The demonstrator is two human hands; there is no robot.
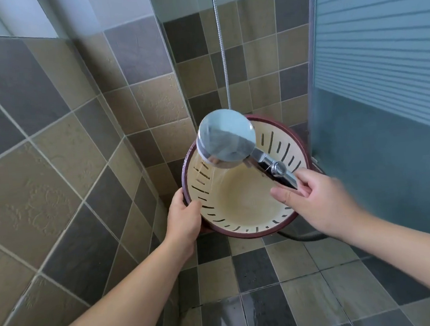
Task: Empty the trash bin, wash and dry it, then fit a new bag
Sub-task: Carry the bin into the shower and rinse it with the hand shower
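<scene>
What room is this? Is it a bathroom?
Yes, most likely a bathroom shower stall. The walls and the wet floor are tiled, a frosted glass door stands on the right, and the right hand holds a shower head spraying water into the trash bin.
</scene>
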